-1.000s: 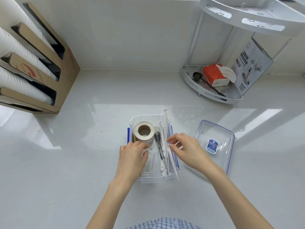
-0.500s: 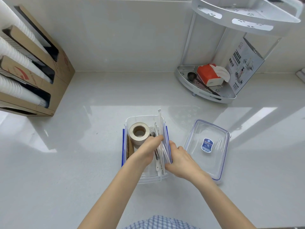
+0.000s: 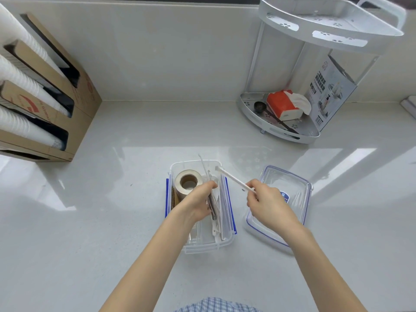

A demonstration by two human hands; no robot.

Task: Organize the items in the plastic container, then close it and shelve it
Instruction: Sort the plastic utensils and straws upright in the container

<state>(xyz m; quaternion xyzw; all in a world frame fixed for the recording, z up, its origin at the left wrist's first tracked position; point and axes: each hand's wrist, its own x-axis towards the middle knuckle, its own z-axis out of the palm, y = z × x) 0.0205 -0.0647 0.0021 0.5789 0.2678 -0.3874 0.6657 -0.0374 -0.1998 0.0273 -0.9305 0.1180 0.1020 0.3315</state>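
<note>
Sorting stage: container (image 3: 180, 167) open, lid (image 3: 292, 188) at 3 o'clock.
My right hand (image 3: 267, 203) pinches a white stick (image 3: 231, 180); my left hand (image 3: 198, 203) grips packets (image 3: 212, 208). Closing and shelving remain.

Right hand lifts a white stick out of the box; left hand reaches in.

We see the right hand (image 3: 269, 202), which half a second ago pressed against the clear sleeves at the box's right wall, now raised clear of the box (image 3: 203, 245) and over the gap beside the lid (image 3: 302, 210), pinching a thin white stick (image 3: 233, 180) whose far end slants back over the box's rim. The left hand (image 3: 198, 204), a second ago resting by the tape roll (image 3: 188, 182), now sits further in, fingers (image 3: 210, 185) closed around the dark utensils (image 3: 212, 208).
</note>
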